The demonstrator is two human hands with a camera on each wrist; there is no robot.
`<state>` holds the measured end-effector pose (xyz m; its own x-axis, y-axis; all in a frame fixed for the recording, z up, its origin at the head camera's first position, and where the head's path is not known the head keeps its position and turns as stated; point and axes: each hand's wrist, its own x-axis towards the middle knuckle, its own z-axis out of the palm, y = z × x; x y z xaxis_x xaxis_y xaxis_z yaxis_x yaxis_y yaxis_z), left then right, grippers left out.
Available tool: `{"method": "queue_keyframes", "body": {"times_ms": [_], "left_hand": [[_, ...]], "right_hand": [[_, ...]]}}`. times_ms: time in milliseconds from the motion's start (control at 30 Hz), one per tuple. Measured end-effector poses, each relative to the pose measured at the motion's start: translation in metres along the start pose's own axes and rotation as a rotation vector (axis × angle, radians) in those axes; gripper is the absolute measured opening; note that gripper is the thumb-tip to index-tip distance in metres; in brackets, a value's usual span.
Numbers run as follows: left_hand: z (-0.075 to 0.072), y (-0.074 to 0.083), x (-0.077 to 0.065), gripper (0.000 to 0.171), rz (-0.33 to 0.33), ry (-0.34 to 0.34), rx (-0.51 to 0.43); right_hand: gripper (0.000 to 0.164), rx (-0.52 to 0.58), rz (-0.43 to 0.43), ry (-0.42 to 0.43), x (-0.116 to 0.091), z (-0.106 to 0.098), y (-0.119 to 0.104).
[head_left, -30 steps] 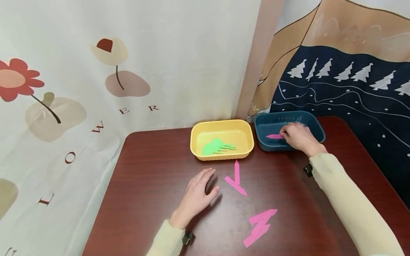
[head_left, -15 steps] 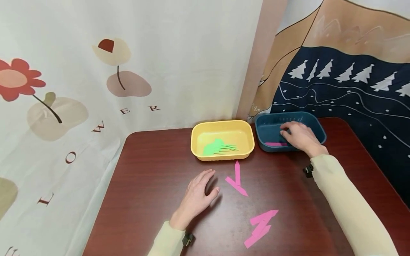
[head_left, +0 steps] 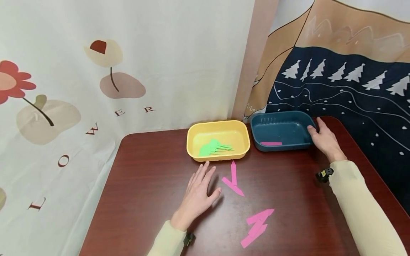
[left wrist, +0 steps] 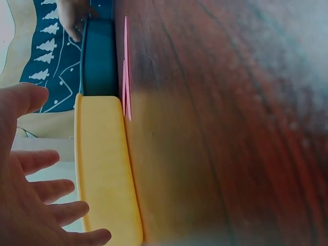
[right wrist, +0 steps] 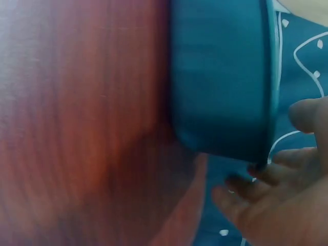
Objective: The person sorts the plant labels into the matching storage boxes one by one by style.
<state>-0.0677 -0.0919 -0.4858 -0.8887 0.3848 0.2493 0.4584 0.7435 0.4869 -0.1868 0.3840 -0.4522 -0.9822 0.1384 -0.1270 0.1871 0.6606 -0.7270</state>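
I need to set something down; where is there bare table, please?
Bare: the table left of the left hand, and between the blue tray, right sleeve and lower pink strips. Crowded: upper strips before the yellow tray.

2 hands (head_left: 196, 199), 2 trays (head_left: 282, 147), 1 green heap (head_left: 211, 146), 2 pink clusters (head_left: 257, 227), 1 lone strip (head_left: 271, 144)

Head view bright, even, mostly sharp, soft shadow under the left hand (head_left: 193, 201), faint sheen on the table (head_left: 144, 185) past its thumb; wrist views dimmer, left hazed far right of the fingers, right blurry, dark shadow picture-left of the fingertips of the right hand (right wrist: 292, 205).
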Motion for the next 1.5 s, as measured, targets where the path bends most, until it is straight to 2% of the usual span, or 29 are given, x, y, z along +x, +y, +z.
{"method": "queue_keyframes", "body": {"times_ms": [100,367,733,1000,1267,1500], "left_hand": [[0.0,-0.002,-0.002,0.072,-0.009,-0.002,0.002],[-0.004,-0.008,-0.005,0.072,-0.046,-0.004,-0.018],[-0.013,-0.016,-0.012,0.07,-0.068,0.01,-0.014],[-0.015,-0.017,-0.011,0.07,-0.06,0.007,-0.005],[-0.013,-0.007,0.003,0.065,-0.017,-0.088,0.022],[-0.005,0.0,0.021,0.06,0.083,-0.186,0.083]], "right_hand": [[0.069,0.035,0.017,-0.045,0.0,0.0,0.006],[0.06,0.081,-0.024,-0.095,-0.006,0.01,0.007],[0.062,0.094,-0.05,-0.182,-0.02,0.037,-0.018],[0.064,0.078,-0.081,-0.206,-0.023,0.062,-0.04],[0.067,0.084,-0.072,-0.195,-0.023,0.071,-0.048],[0.075,0.119,-0.055,-0.146,-0.028,0.064,-0.05]]}}
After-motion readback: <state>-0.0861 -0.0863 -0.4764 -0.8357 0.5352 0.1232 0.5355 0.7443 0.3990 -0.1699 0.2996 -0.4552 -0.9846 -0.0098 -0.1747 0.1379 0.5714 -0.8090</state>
